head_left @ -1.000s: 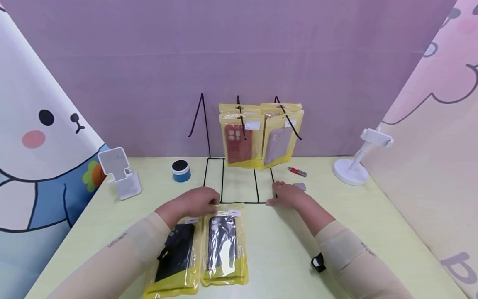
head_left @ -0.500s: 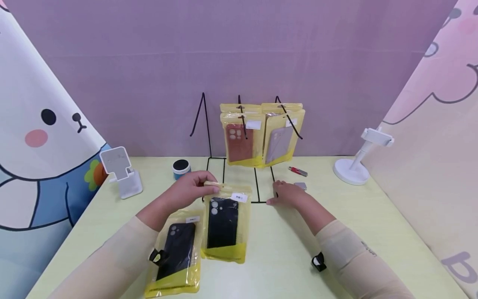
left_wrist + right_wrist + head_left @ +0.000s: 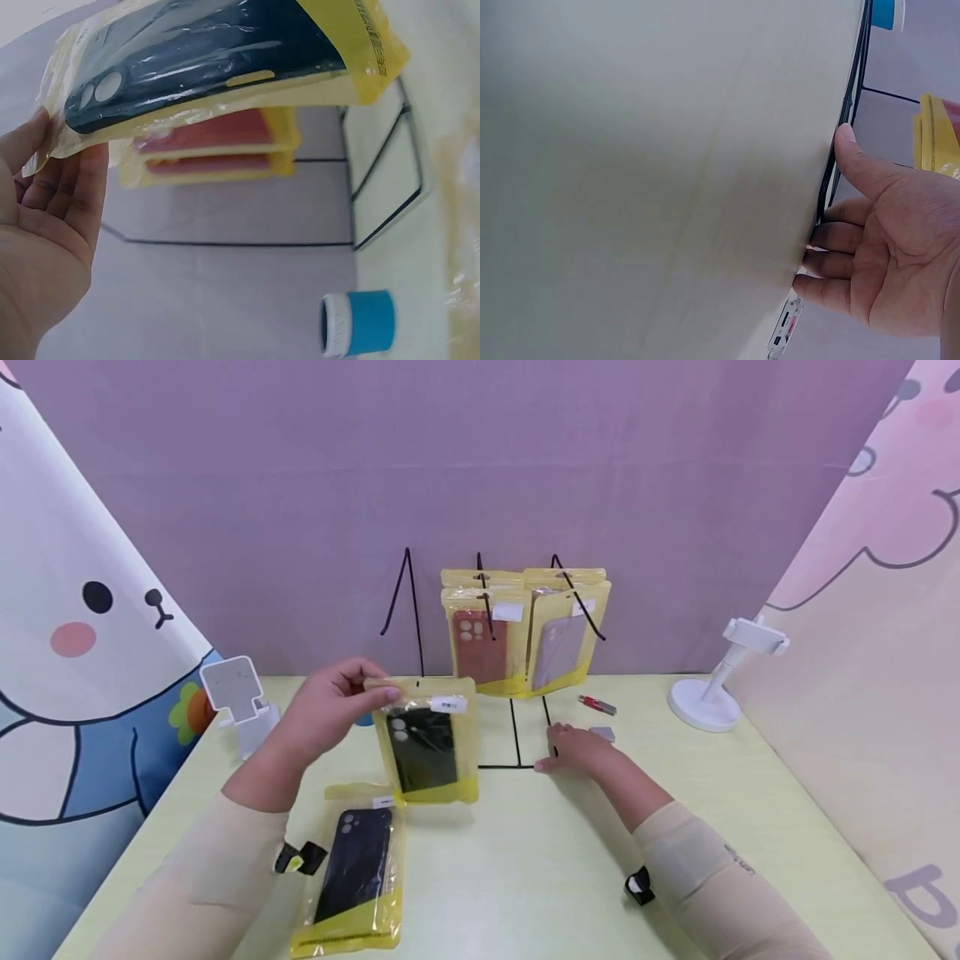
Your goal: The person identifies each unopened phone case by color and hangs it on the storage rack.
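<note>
My left hand (image 3: 318, 710) pinches the top edge of a yellow-framed clear pouch with a black phone case (image 3: 425, 752) in it, raised in front of the black wire display rack (image 3: 515, 735). In the left wrist view the bagged phone case (image 3: 202, 64) tilts across the top, thumb in front and fingers behind. My right hand (image 3: 576, 750) holds the rack's front right base corner, thumb at the front bar, fingers by the side bar. A second bagged black phone case (image 3: 352, 868) lies flat near my left forearm.
Bagged red (image 3: 480, 647) and lilac (image 3: 558, 647) phone cases hang on the rack's middle and right hooks; the left hook (image 3: 407, 577) is bare. A blue jar (image 3: 367, 322), a white phone stand (image 3: 232, 685), a white round-based stand (image 3: 705, 703) and a small red item (image 3: 597, 704) stand around.
My left hand has lifted one bagged black phone case off the table, bringing it up and to the left. The right hand stays at the rack's corner.
</note>
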Motion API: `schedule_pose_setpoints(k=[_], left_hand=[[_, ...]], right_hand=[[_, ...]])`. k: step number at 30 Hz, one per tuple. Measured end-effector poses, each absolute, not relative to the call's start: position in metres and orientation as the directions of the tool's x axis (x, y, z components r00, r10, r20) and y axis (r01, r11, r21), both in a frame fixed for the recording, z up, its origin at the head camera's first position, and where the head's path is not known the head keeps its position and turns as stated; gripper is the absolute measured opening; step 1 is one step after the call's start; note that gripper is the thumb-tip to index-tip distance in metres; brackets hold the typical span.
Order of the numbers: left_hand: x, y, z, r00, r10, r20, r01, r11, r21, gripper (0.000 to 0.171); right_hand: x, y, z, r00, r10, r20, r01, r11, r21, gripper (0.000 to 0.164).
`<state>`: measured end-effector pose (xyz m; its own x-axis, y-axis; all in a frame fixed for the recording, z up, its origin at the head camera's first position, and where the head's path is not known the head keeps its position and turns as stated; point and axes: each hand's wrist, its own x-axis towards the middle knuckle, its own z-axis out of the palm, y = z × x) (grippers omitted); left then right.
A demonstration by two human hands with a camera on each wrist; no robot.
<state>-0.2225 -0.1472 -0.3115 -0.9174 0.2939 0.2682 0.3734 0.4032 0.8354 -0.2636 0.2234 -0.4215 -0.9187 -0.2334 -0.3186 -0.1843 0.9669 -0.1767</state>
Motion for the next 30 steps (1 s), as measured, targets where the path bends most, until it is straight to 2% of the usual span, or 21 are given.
schedule_pose_setpoints(k=[14, 30], left_hand=[[-0.225, -0.164, -0.279, -0.937, 0.075, 0.340, 0.344, 0.360, 0.867, 0.032], [-0.251, -0.166, -0.284, -0.965, 0.060, 0.256, 0.256, 0.446, 0.858, 0.047]], right_hand=[[-0.264, 0.224, -0.422, -0.919, -0.202, -0.340, -0.149, 0.973, -0.175, 0.087], [-0.265, 0.225, -0.425, -0.923, -0.223, -0.314, -0.178, 0.970, -0.165, 0.085]])
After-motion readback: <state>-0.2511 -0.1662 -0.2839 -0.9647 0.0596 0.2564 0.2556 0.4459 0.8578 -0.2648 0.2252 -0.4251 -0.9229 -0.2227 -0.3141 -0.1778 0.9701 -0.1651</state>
